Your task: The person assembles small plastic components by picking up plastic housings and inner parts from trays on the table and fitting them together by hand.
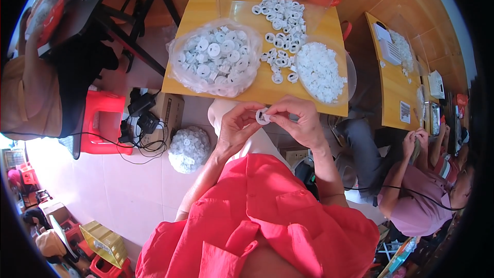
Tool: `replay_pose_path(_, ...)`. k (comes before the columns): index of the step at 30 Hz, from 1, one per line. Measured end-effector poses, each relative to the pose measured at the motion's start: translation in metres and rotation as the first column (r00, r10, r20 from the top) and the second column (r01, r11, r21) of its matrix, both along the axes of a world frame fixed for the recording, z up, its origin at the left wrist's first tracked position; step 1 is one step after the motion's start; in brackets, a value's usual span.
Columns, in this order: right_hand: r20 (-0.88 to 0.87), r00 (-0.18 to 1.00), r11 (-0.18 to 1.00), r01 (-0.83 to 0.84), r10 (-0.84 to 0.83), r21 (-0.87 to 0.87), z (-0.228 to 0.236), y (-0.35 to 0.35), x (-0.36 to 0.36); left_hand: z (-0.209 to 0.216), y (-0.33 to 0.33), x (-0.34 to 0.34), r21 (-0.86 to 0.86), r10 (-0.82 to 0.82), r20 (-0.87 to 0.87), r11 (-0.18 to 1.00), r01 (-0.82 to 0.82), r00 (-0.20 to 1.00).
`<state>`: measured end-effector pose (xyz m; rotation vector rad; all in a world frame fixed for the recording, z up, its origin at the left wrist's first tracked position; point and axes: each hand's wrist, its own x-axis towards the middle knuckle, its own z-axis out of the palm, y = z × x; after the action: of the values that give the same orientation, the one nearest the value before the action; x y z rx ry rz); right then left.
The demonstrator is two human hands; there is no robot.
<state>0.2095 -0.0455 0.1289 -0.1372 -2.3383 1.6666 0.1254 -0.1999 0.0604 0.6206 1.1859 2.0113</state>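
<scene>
Between my two hands, just off the table's near edge, is a small round white plastic part (263, 117) with a dark slot in it. My left hand (239, 126) pinches its left side, and the fingertips of my right hand (297, 119) press on its right side. On the wooden table (206, 13) a clear plastic bag (177, 69) full of similar white parts lies to the left. Loose round white parts with dark slots (280, 38) spread over the middle. A heap of tiny white translucent pieces (321, 72) fills a shallow round container on the right.
A red stool (103, 118) and a cardboard box (172, 108) with black adapters and cables stand left of the table. Beside them a full clear bag (189, 149) sits on the floor. Other people work at a second table (393, 98) on the right; another person is at far left.
</scene>
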Motion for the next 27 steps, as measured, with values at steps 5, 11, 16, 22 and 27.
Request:
replay_pose_path(5, 0.001, 0.999, 0.991, -0.037, 0.038, 0.131, 0.001, -0.002, -0.001, 0.006, -0.001, 0.002, 0.008, -0.062, 0.044, 0.998, 0.061, 0.997)
replay_pose_path(11, -0.007, 0.999, 0.988, -0.040, 0.042, 0.152, 0.000, -0.002, 0.001, 0.019, -0.010, -0.002, -0.094, -0.191, 0.139, 0.974, 0.205, 0.972)
replay_pose_path(16, 0.020, 0.999, 0.996, -0.049, 0.047, 0.071, 0.000, -0.001, 0.000, 0.014, -0.008, 0.000, -0.081, -0.174, 0.225, 0.977, 0.196, 0.959)
replay_pose_path(22, 0.034, 0.999, 0.999, -0.029, 0.028, 0.025, 0.003, 0.003, 0.001, 0.014, -0.006, 0.000, 0.061, -0.204, 0.356, 0.979, 0.196, 0.912)
replay_pose_path(27, 0.001, 0.999, 0.980, -0.053, 0.054, 0.190, 0.001, -0.002, 0.001, 0.006, -0.005, 0.001, 0.022, -0.177, 0.355, 0.983, 0.181, 0.918)
